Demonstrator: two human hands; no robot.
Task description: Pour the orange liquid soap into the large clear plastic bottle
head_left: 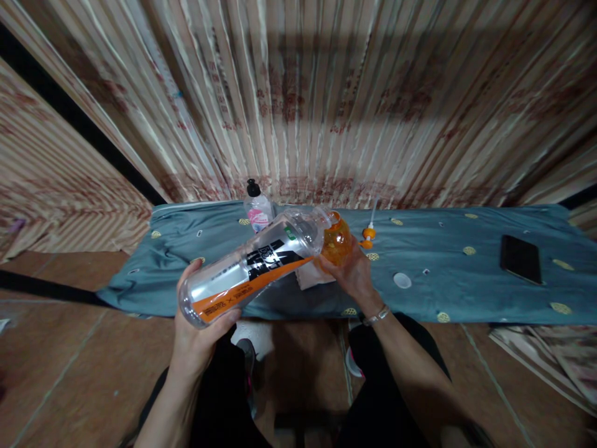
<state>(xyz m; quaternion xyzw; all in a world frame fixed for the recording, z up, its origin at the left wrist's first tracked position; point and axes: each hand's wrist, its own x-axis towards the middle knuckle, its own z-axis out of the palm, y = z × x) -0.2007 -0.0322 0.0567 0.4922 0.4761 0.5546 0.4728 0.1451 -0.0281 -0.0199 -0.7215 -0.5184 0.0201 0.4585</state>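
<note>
Striped curtains with reddish floral print (298,93) hang behind a narrow surface covered in rumpled teal cloth (433,233). Above its near side, the left hand (198,339) curls its fingers around the base of a big clear plastic bottle with a silver, black and orange label (261,264), tilted so its neck points right. The right hand (352,270) grips a rounded translucent orange bottle (337,239) beside that neck; whether the mouths touch is unclear. If the openings drift out of line — or the left grip slips on the smooth base — any liquid inside could spill onto the cloth or the white packet (312,275) beneath. Behind the clear bottle stands a pink-and-white bottle with a black pump (259,213), close enough to be knocked. To the right lie an orange pump head with a clear tube (369,234), a round white lid (402,280) and, well apart, a flat black rectangular object (521,259).
</note>
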